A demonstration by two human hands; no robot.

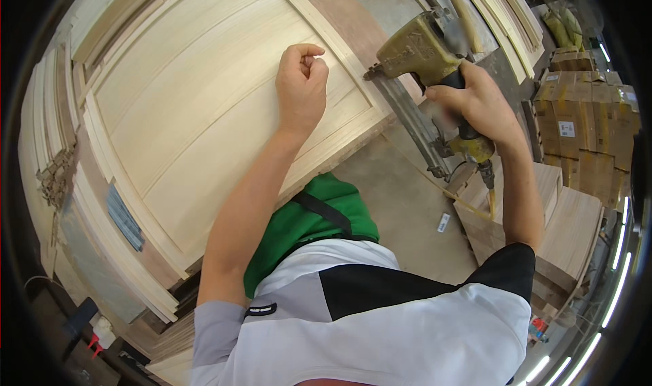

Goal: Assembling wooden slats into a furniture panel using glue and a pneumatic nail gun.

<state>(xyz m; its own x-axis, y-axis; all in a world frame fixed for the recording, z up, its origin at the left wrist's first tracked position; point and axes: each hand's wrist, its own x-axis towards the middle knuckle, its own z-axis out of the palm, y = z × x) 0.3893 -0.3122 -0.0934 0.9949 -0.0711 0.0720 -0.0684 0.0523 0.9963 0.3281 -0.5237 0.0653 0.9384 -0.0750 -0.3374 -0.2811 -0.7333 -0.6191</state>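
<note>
My right hand [475,104] is wrapped round the black grip of a worn olive-yellow air nail gun [415,46]. Its long metal magazine [407,117] slants down beside the edge of a pale wooden panel [204,107], and the nose is near the panel's right border. An air hose [492,202] runs from the base of the grip. Over the panel, my left hand [303,87] is loosely closed with its fingers curled; nothing shows between them. Raised wooden strips [333,43] frame the panel along its sides.
Grey-blue strips, seemingly nails [124,217], lie on the left ledge. Long wooden slats [51,107] are stacked at far left, with more boards [499,26] at upper right. Cardboard boxes [577,114] and stacked wooden pieces [564,230] stand to the right. A small label [443,223] lies on the floor.
</note>
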